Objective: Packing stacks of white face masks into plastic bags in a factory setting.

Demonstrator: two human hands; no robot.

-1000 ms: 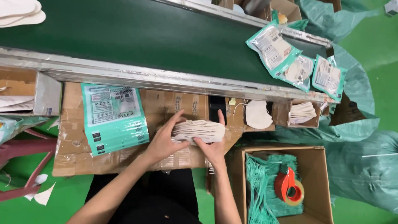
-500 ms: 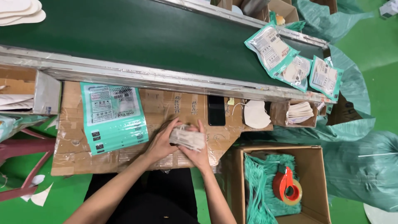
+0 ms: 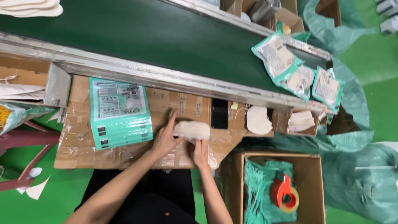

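Cardboard-covered bench (image 3: 83,141) beside green conveyor (image 3: 145,33) | left hand (image 3: 166,139) and right hand (image 3: 200,150) press together white mask stack (image 3: 191,130) | looks soft, light, springy; grip both ends.

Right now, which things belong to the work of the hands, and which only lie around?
In use: white stack, held between left hand and right hand; teal pouches beside them.
Lying about: tape dispenser in box, black phone, filled packs on belt.

Packets (image 3: 120,113) left of stack (image 3: 192,130)
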